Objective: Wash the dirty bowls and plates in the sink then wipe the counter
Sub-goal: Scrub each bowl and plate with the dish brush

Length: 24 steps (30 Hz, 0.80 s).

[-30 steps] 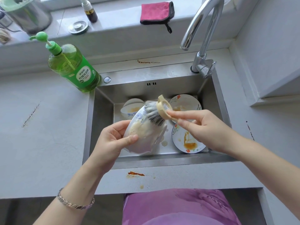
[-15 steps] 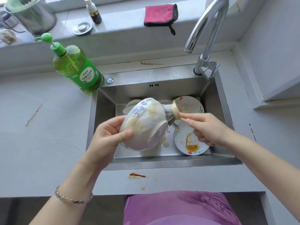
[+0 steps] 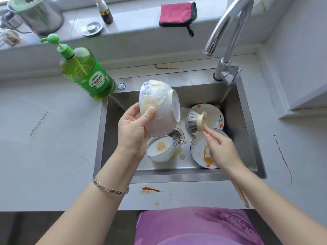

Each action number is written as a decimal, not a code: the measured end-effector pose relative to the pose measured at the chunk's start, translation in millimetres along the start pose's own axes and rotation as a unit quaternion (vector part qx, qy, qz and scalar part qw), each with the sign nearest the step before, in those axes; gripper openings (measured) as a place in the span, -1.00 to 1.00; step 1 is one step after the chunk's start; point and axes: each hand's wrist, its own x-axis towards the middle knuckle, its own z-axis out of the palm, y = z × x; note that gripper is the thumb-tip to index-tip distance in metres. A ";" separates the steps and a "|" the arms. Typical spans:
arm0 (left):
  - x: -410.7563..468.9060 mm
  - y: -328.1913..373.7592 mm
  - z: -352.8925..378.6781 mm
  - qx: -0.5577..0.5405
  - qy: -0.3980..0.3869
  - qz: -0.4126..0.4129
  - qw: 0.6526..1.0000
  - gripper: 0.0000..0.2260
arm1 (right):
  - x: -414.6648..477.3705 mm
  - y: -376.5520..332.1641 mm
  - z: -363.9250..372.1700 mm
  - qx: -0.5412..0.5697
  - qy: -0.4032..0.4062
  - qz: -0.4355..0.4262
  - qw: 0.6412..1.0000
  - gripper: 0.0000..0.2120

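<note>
Left hand (image 3: 132, 128) grips the soapy bowl (image 3: 159, 110) up over the far left of the sink (image 3: 177, 177), thumb pressed on its sudsy side, base turned right. Right hand (image 3: 221, 149) pinches the round brush (image 3: 196, 120) by its tan head, bristles aimed left, just right of the bowl and apart from it, above the far plate (image 3: 212, 112). Down in the basin, a second bowl (image 3: 160, 149) with yellow residue sits near left by the drain, and a near plate (image 3: 200, 149) smeared orange lies under the right hand. A green soap bottle (image 3: 85, 75) stands at the sink's far left corner. There's an orange stain (image 3: 150, 189) on the near counter (image 3: 53, 147) edge.
</note>
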 end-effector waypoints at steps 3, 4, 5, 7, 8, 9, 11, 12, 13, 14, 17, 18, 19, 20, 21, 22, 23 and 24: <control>-1.1 -8.1 1.0 0.019 0.032 -0.018 0.999 -0.83 | -8.8 -14.5 1.5 0.009 -0.019 -0.050 0.999 -0.64; -2.4 -10.6 2.1 0.020 0.043 -0.025 0.999 -0.81 | -14.1 -18.3 5.2 0.011 -0.036 -0.065 0.997 -0.64; -3.2 -12.4 3.0 0.021 0.052 -0.029 0.998 -0.79 | -19.5 -21.2 8.9 0.013 -0.051 -0.078 0.996 -0.64; -4.2 -14.7 2.6 0.024 0.065 -0.032 0.997 -0.76 | -27.0 -24.4 13.5 0.011 -0.064 -0.094 0.993 -0.63; -4.5 -15.6 1.7 0.025 0.068 -0.034 0.997 -0.74 | -28.3 -24.4 14.2 0.014 -0.064 -0.098 0.993 -0.63; -4.8 -16.3 0.8 0.027 0.069 -0.035 0.997 -0.73 | -29.1 -25.3 14.1 0.019 -0.064 -0.103 0.992 -0.63; -5.5 -16.8 -0.4 0.029 0.075 -0.036 0.996 -0.73 | -30.9 -25.1 12.2 0.008 -0.060 -0.114 0.992 -0.64; -5.7 -17.0 -0.2 0.027 0.080 -0.036 0.996 -0.73 | -33.1 -23.6 10.9 -0.002 -0.058 -0.121 0.991 -0.64; -5.8 -17.1 0.8 0.021 0.085 -0.036 0.996 -0.73 | -35.9 -20.6 10.3 -0.008 -0.056 -0.127 0.990 -0.64; -6.4 -16.8 1.9 0.010 0.091 -0.039 0.995 -0.73 | -38.5 -14.9 11.0 -0.018 -0.053 -0.131 0.990 -0.63; -5.7 -15.9 5.4 -0.030 0.118 -0.060 0.991 -0.72 | -44.8 0.9 13.3 -0.043 -0.048 -0.104 0.992 -0.62; -5.6 -15.7 6.4 -0.039 0.126 -0.065 0.989 -0.72 | -45.9 3.3 14.4 -0.054 -0.043 -0.100 0.993 -0.62; -5.6 -15.8 7.0 -0.042 0.132 -0.067 0.988 -0.71 | -46.2 3.3 15.8 -0.064 -0.036 -0.107 0.992 -0.61; -5.9 -15.9 7.5 -0.041 0.137 -0.069 0.987 -0.71 | -45.3 1.0 17.2 -0.070 -0.030 -0.121 0.990 -0.60; -6.3 -16.4 8.1 -0.034 0.139 -0.069 0.987 -0.70 | -43.4 -2.5 18.7 -0.073 -0.025 -0.138 0.987 -0.59; -7.8 -17.2 8.6 -0.021 0.137 -0.068 0.988 -0.70 | -40.6 -7.2 19.4 -0.077 -0.019 -0.152 0.985 -0.59; -9.7 -18.6 9.0 -0.005 0.129 -0.065 0.989 -0.71 | -35.5 -11.4 19.5 -0.079 -0.017 -0.162 0.984 -0.60; -12.4 -19.9 9.0 0.013 0.120 -0.060 0.991 -0.72 | -28.3 -16.1 19.3 -0.079 -0.012 -0.168 0.983 -0.61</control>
